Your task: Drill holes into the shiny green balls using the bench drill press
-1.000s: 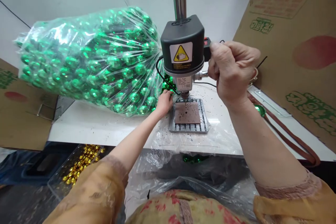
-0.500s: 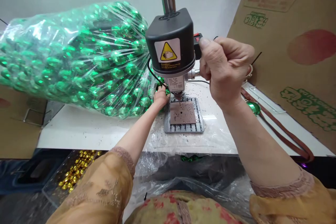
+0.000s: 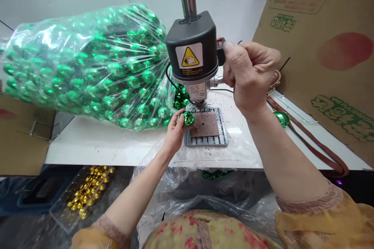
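Note:
Between the fingers of my left hand (image 3: 174,132) is a shiny green faceted ball (image 3: 188,118), held at the left edge of the drill press base (image 3: 207,142). A brown board (image 3: 212,126) with a dark hole lies on that base, strewn with dark shavings. Above it stands the black drill press head (image 3: 191,41) with a yellow warning label. My right hand (image 3: 253,76) is closed around the feed handle (image 3: 219,80) at the head's right side; its grip part is hidden by the fingers. More green balls spill from the mouth of a clear plastic bag (image 3: 84,62) on the left.
Cardboard boxes stand at the right (image 3: 321,66) and left (image 3: 23,136). A brown strap (image 3: 318,148) and one green ball (image 3: 281,118) lie on the white table (image 3: 96,148). Below its edge are a clear bin (image 3: 66,218) of gold balls and crumpled plastic sheeting (image 3: 157,183).
My left hand has come back from the bag's mouth toward me, bringing out a green ball beside the board. My right hand stays on the handle.

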Demonstrator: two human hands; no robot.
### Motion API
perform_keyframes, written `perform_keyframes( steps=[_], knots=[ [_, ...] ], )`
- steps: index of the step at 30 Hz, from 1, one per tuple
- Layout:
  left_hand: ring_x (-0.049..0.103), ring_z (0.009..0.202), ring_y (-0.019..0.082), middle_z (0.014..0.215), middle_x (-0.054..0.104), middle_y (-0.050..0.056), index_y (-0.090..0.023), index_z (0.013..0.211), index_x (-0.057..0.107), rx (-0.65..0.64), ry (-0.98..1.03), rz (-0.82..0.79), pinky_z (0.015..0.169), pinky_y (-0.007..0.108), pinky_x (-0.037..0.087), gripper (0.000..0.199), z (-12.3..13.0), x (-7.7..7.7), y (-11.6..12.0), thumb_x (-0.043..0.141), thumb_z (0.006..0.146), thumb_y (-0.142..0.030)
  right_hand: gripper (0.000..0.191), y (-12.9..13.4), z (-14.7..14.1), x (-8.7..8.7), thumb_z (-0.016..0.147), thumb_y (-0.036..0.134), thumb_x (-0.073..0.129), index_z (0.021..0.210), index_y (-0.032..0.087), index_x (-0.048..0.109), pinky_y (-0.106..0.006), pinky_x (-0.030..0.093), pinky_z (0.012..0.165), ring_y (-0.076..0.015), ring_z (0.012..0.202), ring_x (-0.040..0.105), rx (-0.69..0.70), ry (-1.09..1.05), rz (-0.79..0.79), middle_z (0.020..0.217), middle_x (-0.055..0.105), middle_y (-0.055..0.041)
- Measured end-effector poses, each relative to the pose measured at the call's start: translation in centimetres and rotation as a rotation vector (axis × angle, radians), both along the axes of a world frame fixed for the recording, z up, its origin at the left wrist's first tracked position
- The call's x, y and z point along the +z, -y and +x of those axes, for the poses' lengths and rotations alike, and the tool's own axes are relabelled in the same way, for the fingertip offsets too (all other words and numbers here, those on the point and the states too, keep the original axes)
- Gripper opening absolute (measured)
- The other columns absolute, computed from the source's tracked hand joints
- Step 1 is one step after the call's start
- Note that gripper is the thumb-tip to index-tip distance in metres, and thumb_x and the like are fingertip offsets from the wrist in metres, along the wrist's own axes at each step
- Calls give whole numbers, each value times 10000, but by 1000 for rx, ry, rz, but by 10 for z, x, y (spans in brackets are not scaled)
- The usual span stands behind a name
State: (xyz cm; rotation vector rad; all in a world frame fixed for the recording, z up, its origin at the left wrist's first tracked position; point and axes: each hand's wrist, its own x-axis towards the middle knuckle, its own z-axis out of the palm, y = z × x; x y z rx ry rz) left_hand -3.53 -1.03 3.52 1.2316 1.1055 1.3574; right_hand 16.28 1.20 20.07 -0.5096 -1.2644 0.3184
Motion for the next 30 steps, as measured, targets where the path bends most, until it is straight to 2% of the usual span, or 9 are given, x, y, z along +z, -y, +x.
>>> perform_keyframes(
  steps=[3,6,9,12,17,21,23,30],
  knots=[
    [722,911,194,1106,732,68,-275,1271,640,-64,186,-109,765,333,606,536,6,0,4,667,885,-646,575,-1,-1,0,886,425,686,470,202,358,-310,209,403,-45,377,261,28,-30,21,400,328,55],
    [722,910,181,1102,751,69,-257,1270,660,-44,233,-145,767,310,601,549,6,-1,1,781,824,-553,568,-3,0,0,862,426,718,463,203,381,-318,203,399,-47,367,273,69,-47,51,389,352,54],
    [725,918,176,1090,762,72,-212,1182,696,2,197,-151,807,298,597,520,4,-6,-3,862,756,-460,558,-4,2,-1,872,404,713,460,205,394,-319,205,398,-48,361,281,65,-22,45,384,351,55],
    [732,933,186,1132,754,80,-192,1088,703,-20,181,-153,816,312,606,462,2,-10,-8,855,762,-482,555,-4,3,-2,911,402,664,469,207,389,-316,244,410,-53,374,279,5,21,-2,402,344,52],
    [740,950,197,1163,749,77,-237,1245,661,-66,93,-106,806,329,622,583,1,-14,-12,841,773,-528,581,-2,2,-2,925,518,597,496,211,353,-311,277,439,-58,405,264,-45,63,-23,433,310,46],
    [715,1106,216,1203,751,87,-237,1330,642,-83,-21,-7,997,357,570,627,2,-16,-16,816,804,-530,603,1,1,0,912,575,585,500,211,335,-306,264,441,-55,410,258,-53,72,-20,433,307,47],
    [701,1147,224,1239,739,92,-230,1340,635,-84,-55,25,1044,375,548,648,3,-18,-17,815,800,-539,599,1,1,1,912,571,587,504,211,337,-304,269,446,-56,415,266,-52,72,-3,440,305,46],
    [713,1088,255,1177,735,112,-204,1266,631,-77,-137,65,988,417,578,695,11,-27,-23,882,707,-531,610,0,0,0,921,641,509,540,207,312,-277,308,479,-65,466,326,-119,105,-34,477,314,33]
  ],
)
